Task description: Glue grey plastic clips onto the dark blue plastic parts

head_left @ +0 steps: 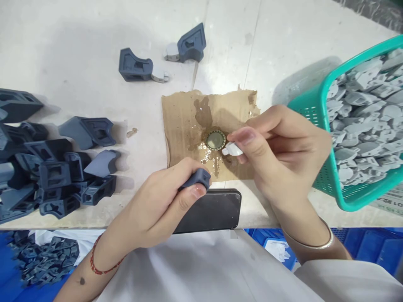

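My left hand [163,201] is closed around a dark blue-grey plastic part [198,179], whose end pokes out between thumb and forefinger. Thumb and fingers of my right hand [280,147] pinch a small light-grey plastic piece [232,149]. The two parts are apart. Just left of the grey piece, a bottle cap [215,139] lies with its hollow side up on a torn piece of cardboard [179,109]. Wet, shiny stains surround the cap. What fills the cap, if anything, is hard to make out.
A green basket [324,105] full of light-grey pieces stands at right. Several dark parts [55,174] are heaped at left. Two joined dark-and-grey pieces, one on the left [135,65] and another [192,44], lie beyond the cardboard. A black phone [214,212] lies at the table's near edge.
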A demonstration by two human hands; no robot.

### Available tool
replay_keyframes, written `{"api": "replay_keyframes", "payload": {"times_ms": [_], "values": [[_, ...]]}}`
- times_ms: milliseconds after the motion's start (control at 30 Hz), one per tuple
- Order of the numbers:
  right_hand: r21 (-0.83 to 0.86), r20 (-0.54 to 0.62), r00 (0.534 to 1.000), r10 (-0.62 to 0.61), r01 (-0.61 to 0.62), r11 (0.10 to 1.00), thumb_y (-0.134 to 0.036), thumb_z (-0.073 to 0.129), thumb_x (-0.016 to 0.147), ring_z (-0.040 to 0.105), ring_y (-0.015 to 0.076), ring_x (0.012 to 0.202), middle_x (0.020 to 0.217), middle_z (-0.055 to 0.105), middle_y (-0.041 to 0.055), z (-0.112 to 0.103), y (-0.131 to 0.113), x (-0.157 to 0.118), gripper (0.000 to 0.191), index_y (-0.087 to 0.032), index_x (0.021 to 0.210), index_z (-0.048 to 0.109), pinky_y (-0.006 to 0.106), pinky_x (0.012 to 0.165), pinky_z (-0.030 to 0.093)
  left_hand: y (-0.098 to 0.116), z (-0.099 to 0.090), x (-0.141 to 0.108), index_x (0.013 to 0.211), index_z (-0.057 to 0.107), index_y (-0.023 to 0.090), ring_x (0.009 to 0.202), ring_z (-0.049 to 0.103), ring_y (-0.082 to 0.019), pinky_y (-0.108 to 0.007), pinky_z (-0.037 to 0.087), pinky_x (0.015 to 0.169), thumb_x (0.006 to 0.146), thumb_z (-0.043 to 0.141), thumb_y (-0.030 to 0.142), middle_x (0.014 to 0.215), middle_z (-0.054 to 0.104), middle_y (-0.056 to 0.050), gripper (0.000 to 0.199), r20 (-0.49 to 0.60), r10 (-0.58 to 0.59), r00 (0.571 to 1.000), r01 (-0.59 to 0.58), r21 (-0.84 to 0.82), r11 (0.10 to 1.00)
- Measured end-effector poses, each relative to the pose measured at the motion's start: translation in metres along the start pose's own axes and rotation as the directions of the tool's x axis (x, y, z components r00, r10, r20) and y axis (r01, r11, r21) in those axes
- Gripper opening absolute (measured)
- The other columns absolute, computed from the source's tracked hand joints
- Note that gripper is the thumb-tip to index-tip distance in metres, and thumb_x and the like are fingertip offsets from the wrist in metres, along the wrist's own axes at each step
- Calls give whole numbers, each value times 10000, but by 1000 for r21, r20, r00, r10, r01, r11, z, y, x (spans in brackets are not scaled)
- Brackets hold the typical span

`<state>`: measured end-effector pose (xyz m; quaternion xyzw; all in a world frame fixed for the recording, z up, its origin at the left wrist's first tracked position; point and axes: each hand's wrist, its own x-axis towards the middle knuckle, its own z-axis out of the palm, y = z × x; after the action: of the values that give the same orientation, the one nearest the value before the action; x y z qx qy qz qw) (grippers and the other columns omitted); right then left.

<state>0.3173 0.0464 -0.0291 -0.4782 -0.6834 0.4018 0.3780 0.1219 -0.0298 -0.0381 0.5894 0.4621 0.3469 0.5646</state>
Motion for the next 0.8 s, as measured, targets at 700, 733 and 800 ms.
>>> {"api": "replay_keyframes", "payload": {"times_ms": [700,733,800], "values": [[88,149,988,49,-62,994,-318,774,954,687,152,619,744,729,-34,6,-10,-15,165,-286,808,703,307,549,568,-2,3,2,965,521,227,585,493,-101,-245,397,559,1112,419,272,721,526,47,184,-6,-12,1000,12,41,999],[90,155,987,32,-46,995,-317,768,958,684,151,616,748,736,-33,7,-9,-15,166,-283,810,703,308,553,570,-2,3,2,966,527,225,580,491,-100,-247,393,554,1112,417,268,714,519,49,187,-6,-12,1000,12,38,999],[119,183,983,-19,-3,993,-293,757,966,674,142,604,745,745,-38,8,-8,-14,175,-278,803,695,298,555,566,-1,4,2,939,526,223,582,484,-101,-255,383,550,1114,418,282,702,507,48,214,-5,-17,1000,18,33,999]]}}
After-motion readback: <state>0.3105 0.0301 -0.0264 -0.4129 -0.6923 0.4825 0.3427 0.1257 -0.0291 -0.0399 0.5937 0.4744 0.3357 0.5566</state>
